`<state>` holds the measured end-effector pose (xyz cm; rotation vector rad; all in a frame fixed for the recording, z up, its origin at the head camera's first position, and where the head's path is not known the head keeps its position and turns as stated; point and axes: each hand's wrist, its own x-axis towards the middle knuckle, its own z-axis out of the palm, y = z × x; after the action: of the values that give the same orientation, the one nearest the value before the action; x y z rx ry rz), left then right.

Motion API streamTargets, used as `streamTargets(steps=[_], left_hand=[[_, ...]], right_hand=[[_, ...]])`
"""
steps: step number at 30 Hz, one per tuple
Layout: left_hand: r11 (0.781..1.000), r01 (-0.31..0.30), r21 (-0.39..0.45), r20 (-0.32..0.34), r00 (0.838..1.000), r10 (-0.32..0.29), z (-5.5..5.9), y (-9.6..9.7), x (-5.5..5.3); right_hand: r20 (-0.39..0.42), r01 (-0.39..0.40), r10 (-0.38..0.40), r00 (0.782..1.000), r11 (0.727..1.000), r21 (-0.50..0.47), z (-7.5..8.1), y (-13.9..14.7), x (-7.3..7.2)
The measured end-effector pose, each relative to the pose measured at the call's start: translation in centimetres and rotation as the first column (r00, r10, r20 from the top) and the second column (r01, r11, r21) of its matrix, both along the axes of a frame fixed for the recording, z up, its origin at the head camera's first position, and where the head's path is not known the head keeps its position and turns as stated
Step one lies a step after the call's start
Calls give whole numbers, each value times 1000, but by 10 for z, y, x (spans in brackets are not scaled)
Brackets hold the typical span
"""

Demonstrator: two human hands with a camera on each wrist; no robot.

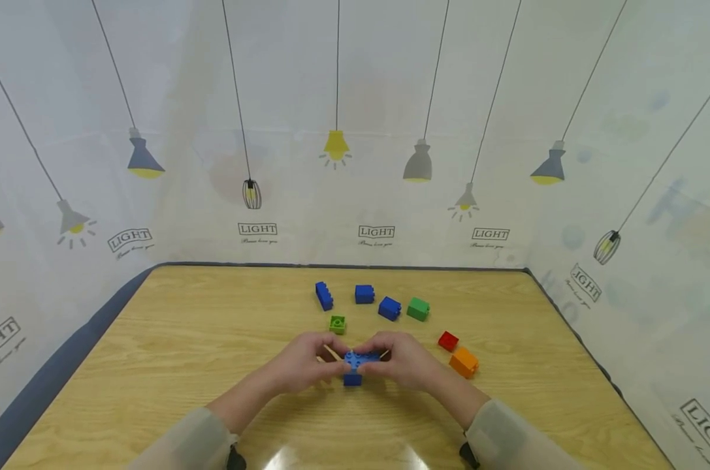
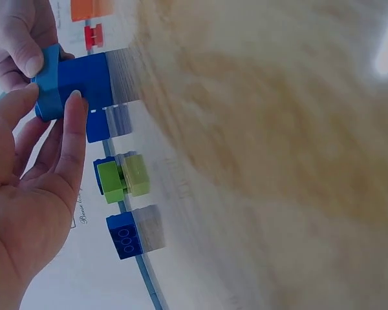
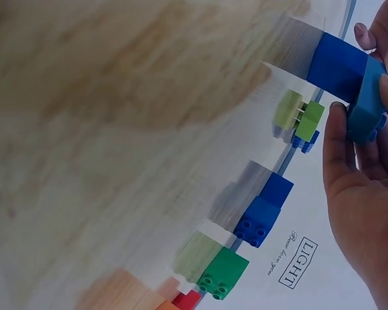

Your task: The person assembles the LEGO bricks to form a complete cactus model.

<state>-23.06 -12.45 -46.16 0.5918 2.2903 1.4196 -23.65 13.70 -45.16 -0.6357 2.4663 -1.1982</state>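
A lighter blue building brick (image 1: 363, 358) with studs on top sits across a taller dark blue brick (image 1: 352, 379), overhanging it to the right. Both hands are at this pair, near the middle of the table. My left hand (image 1: 307, 362) grips it from the left; in the left wrist view, the thumb is at the lighter brick and a fingertip lies against the side of the dark blue brick (image 2: 87, 79). From the right, my right hand (image 1: 406, 360) pinches the lighter brick (image 3: 366, 100) between thumb and fingers. The fingers hide parts of the lighter brick.
Beyond the hands lie a long blue brick (image 1: 324, 296), two more blue bricks (image 1: 364, 295), a green brick (image 1: 418, 309) and a small light green brick (image 1: 337, 324). A red brick (image 1: 448, 341) and an orange brick (image 1: 464, 363) lie right of the hands. Patterned sheeting (image 1: 307, 241) surrounds the table.
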Motion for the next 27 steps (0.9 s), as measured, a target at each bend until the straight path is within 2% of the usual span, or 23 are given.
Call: streamTargets(steps=[8,17,22,27], left_hand=[[1000,-4,29,44,999,3,3,0,0],[1000,5,22,40,999,-6,3,0,1],[999,-8,34,72,997,5,2,-1,0],[999,-9,33,69,998,6,1,-1,-2]], right_hand=[[25,8,-8,1000,1000,-18,1,0,0],[28,-101,101,995,995,-3,2,13,1],[110,-44,51,993,997,-64,2,18,2],[185,23,4,983,989,-146,-1,18,2]])
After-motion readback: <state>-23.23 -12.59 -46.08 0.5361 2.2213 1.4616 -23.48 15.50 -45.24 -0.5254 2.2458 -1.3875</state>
